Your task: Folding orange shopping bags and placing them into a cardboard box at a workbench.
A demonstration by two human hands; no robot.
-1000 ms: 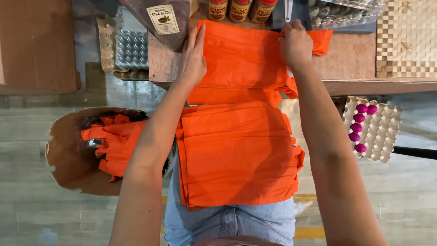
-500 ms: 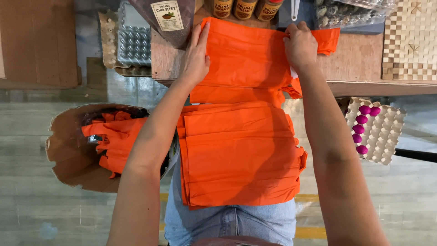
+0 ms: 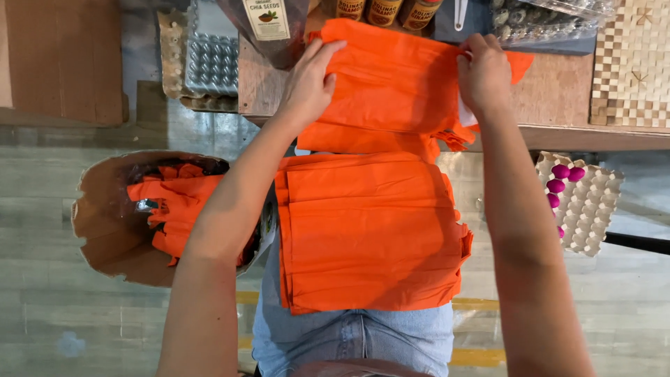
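1. the left hand [image 3: 307, 80] lies flat at the upper middle of the frame, fingers spread and pressing on the left edge of the orange bag [image 3: 391, 84]; its grip is wide open and closes on nothing, so a sideways pull could let that edge slide out from under the palm
2. the right hand [image 3: 483, 73] sits at the upper right of the bag, fingers curled over its right edge; the grip looks pinched on the thin orange film, though how firmly cannot be told. a hard tug could tear or crumple the sheet
3. the orange bag lies on the wooden table [image 3: 551, 91] at the top of the frame, its lower edge hanging over the table's front; if both hands ease off, it could slip down
4. the stack of folded orange bags [image 3: 370, 234] rests on the lap in the middle of the frame, its edges uneven on the right; a shift of the legs could fan it out or drop it to the floor
5. jars [image 3: 380, 8] and a dark seed pouch [image 3: 269, 24] stand just above the bag at the top edge; a forward sweep could knock them
6. the egg tray [image 3: 583, 202] with purple eggs sits at the right, near the right forearm; an elbow swing could bump it
7. the cardboard box [image 3: 112, 223] of loose orange bags at the lower left lies near the left elbow
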